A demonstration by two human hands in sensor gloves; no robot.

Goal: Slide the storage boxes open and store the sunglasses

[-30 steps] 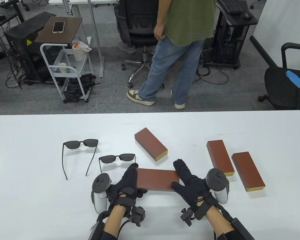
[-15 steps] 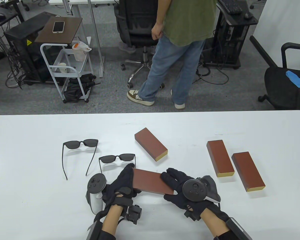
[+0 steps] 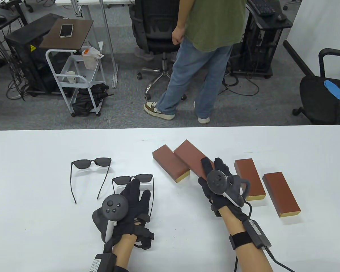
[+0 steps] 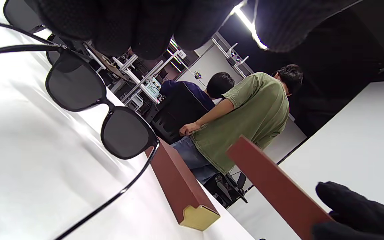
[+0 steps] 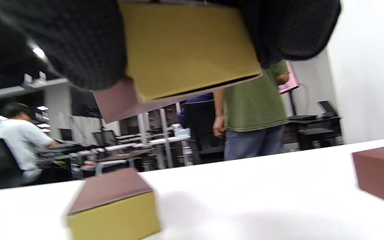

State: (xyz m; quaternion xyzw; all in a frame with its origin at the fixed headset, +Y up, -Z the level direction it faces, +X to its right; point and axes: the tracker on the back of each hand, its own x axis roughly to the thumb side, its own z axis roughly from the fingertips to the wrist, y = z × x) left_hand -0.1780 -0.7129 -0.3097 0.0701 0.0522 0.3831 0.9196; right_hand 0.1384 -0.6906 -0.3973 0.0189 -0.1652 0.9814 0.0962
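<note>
1. The right hand (image 3: 215, 181) grips one brown storage box (image 3: 191, 157) by its near end and holds it lifted clear of the table (image 3: 45, 226); in the right wrist view the gloved fingers (image 5: 55, 43) wrap both sides of the box's yellow end face (image 5: 185, 46).
2. That held box angles up and away to the left, its far end just beside a second brown box (image 3: 170, 166) that lies flat on the table with its own yellow end toward the person.
3. To the right of the right hand lie two more brown boxes, one (image 3: 249, 179) just beside the tracker (image 3: 217, 181) on that hand, the other (image 3: 281, 194) near it further right, both with yellow ends pointing to the near edge.
4. The left hand (image 3: 131, 204) lies palm down with fingers spread, holding nothing that I can see; its fingertips (image 3: 136, 182) reach the near pair of sunglasses (image 3: 133, 179), though I cannot tell whether they touch the frame.
5. In the left wrist view those dark lenses (image 4: 98, 110) stand upright on the tabletop, temple arms unfolded.
6. A second pair of sunglasses (image 3: 91, 163) rests further left, arms open toward the near edge, apart from both hands.
7. Beyond the table a man in a green shirt (image 3: 212, 22) stands with his back to it, by an office chair (image 3: 155, 31) and a white trolley (image 3: 73, 76)
</note>
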